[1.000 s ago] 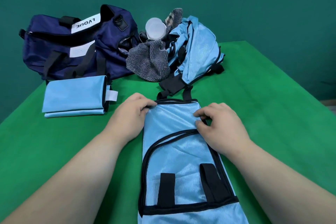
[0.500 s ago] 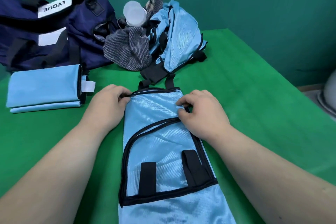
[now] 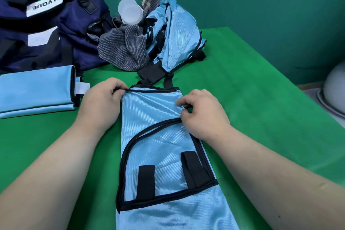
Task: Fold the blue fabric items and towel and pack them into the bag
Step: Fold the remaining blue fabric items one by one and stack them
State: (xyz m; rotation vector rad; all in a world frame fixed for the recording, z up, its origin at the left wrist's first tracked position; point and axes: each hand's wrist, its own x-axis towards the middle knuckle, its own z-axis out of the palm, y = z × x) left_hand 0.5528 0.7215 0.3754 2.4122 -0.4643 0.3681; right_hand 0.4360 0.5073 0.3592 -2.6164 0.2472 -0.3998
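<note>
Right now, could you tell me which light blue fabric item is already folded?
The left one, in front of the navy bag, a squared stack; the middle one lies stretched out, the back one crumpled.

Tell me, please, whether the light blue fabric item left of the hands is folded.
Folded: this light blue fabric item shows stacked layers along its near edge.

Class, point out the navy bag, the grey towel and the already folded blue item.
navy bag (image 3: 78,33): head view, its side panel.
grey towel (image 3: 123,50): head view, its striped middle.
folded blue item (image 3: 35,87): head view, its top face.
</note>
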